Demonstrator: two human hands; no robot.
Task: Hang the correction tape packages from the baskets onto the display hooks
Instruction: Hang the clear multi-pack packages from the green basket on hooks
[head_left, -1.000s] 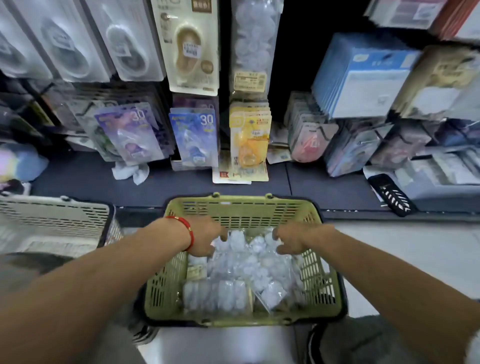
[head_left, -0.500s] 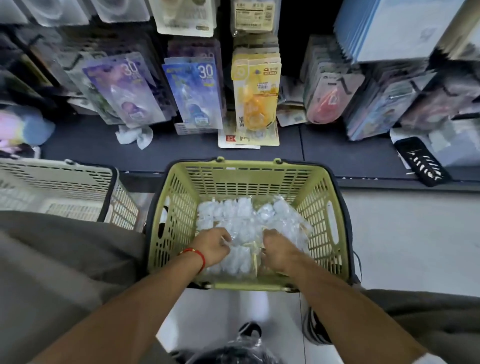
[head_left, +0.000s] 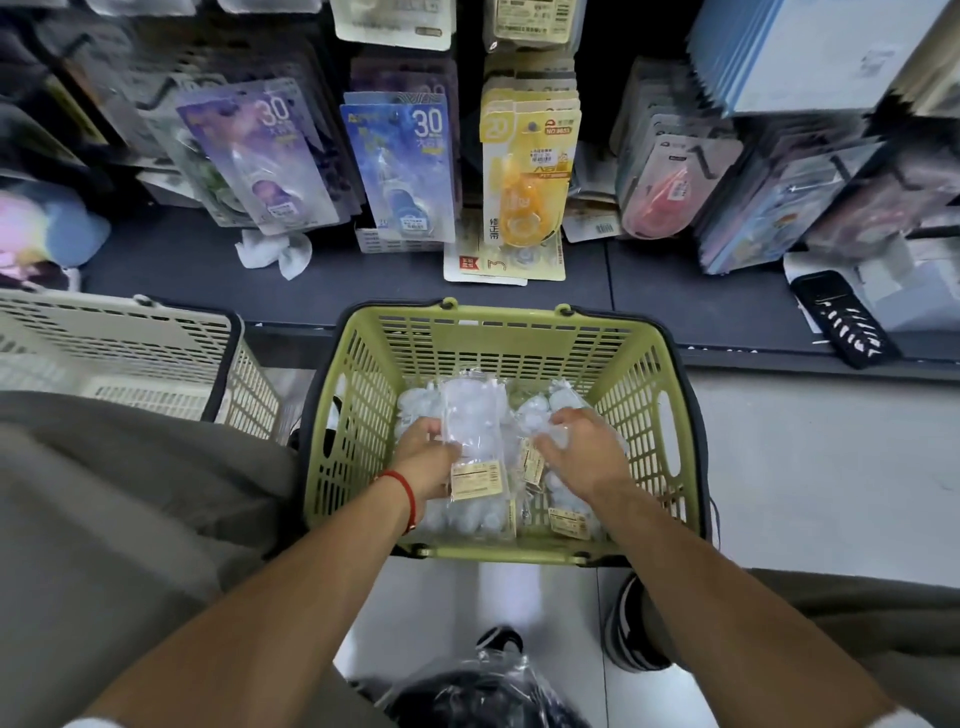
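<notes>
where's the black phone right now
In the head view the black phone lies at the far right on the dark shelf, right of the green basket, below the hanging packages.

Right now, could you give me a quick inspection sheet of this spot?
Surface: dark shelf under the hooks, pale floor.
Job's things: clear packages piled in green basket.
Clutter: crumpled tissue, black handset.
Grips: left hand holds one package; right hand rests on the pile, its grip unclear.
Cables: nothing seen.
Surroundings: cream basket, hanging correction tape cards.
</notes>
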